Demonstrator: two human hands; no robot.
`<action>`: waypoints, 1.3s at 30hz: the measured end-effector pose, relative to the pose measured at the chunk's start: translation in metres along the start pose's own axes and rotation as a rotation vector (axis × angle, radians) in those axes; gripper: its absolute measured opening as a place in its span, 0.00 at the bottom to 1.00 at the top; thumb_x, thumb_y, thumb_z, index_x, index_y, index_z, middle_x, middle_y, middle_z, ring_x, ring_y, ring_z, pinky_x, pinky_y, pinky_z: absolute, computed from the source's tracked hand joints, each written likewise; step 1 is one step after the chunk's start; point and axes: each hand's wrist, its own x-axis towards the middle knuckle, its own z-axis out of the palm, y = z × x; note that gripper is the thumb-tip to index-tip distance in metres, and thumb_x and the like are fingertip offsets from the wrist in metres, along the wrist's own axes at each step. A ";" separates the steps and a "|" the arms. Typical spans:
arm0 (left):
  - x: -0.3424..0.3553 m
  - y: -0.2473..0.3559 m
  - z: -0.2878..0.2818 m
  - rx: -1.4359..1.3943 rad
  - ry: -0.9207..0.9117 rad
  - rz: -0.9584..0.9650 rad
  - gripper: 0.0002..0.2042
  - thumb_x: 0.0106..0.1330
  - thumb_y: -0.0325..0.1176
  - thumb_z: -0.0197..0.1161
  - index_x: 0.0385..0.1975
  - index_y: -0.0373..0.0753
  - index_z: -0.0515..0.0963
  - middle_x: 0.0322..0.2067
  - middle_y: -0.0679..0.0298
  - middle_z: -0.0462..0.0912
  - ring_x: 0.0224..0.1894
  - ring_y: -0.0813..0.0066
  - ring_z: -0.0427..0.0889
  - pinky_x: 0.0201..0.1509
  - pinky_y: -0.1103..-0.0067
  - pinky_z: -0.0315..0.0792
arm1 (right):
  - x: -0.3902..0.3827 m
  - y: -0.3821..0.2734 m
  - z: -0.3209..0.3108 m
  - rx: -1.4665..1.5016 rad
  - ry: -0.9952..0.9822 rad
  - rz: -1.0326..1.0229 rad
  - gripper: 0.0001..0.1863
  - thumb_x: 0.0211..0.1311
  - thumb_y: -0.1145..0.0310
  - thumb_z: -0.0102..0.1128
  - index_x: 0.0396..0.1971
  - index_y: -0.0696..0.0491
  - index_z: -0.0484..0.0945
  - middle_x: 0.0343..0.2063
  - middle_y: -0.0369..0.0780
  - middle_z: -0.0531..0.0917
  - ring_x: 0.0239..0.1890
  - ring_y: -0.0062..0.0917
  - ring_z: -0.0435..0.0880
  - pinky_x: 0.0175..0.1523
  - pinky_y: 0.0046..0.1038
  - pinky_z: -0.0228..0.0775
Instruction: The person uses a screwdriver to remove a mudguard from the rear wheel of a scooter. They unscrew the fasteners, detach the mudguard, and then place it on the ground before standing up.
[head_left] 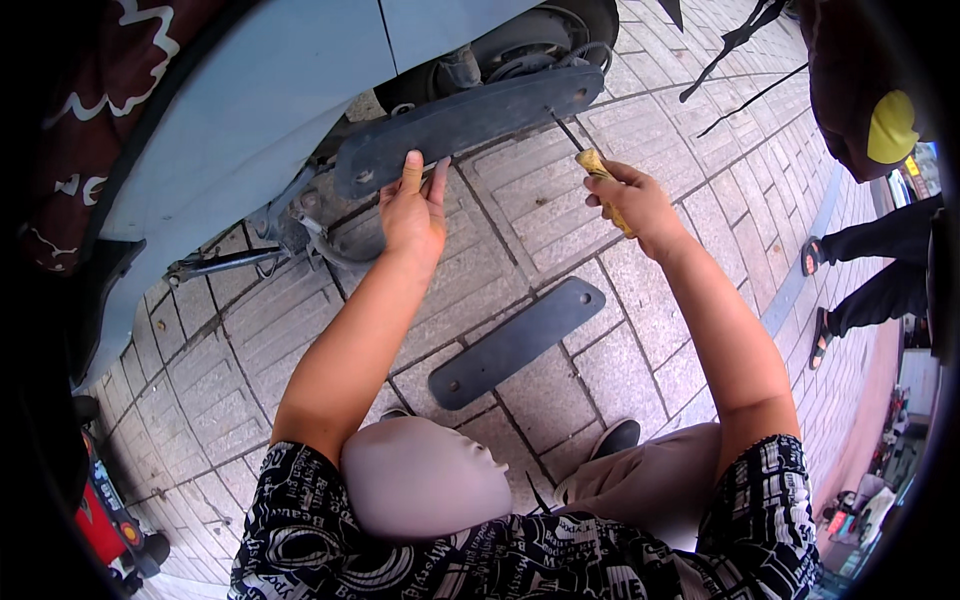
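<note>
Right fingers (pixel 610 189) snug around yellow-handled screwdriver (pixel 589 160)

1 dark plate (pixel 517 343) on paving (pixel 490 270)

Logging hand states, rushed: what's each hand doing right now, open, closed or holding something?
Left hand: holding the dark upper panel at its lower edge.
Right hand: closed around a yellow-handled screwdriver.

Outdoors, prob. st.: paving slabs (pixel 480 275), scooter (pixel 250 110)
</note>
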 end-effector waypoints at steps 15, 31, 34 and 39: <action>0.002 0.002 -0.001 0.004 -0.006 -0.022 0.13 0.62 0.25 0.63 0.45 0.35 0.72 0.48 0.59 0.77 0.51 0.62 0.78 0.56 0.69 0.79 | -0.009 -0.010 0.016 0.005 0.090 0.051 0.22 0.54 0.68 0.66 0.50 0.57 0.77 0.25 0.35 0.79 0.26 0.18 0.75 0.32 0.21 0.68; 0.003 0.001 -0.001 -0.021 0.033 -0.026 0.12 0.62 0.25 0.63 0.43 0.35 0.71 0.47 0.59 0.77 0.51 0.62 0.78 0.57 0.68 0.79 | 0.016 0.029 0.021 -0.124 0.207 -0.081 0.15 0.54 0.62 0.63 0.32 0.60 0.76 0.21 0.38 0.77 0.23 0.22 0.74 0.31 0.27 0.69; 0.005 0.000 -0.004 -0.032 -0.027 -0.012 0.12 0.61 0.24 0.63 0.43 0.34 0.71 0.47 0.59 0.77 0.51 0.62 0.77 0.57 0.67 0.79 | 0.029 0.007 0.039 0.166 0.166 -0.139 0.10 0.58 0.65 0.59 0.28 0.57 0.74 0.21 0.37 0.75 0.22 0.19 0.74 0.29 0.24 0.67; 0.007 0.000 -0.005 -0.016 0.009 -0.018 0.12 0.61 0.25 0.64 0.42 0.34 0.71 0.46 0.58 0.77 0.51 0.61 0.77 0.57 0.68 0.79 | 0.060 -0.019 0.068 0.406 0.213 -0.070 0.09 0.60 0.67 0.59 0.31 0.56 0.72 0.22 0.37 0.74 0.21 0.22 0.74 0.27 0.26 0.68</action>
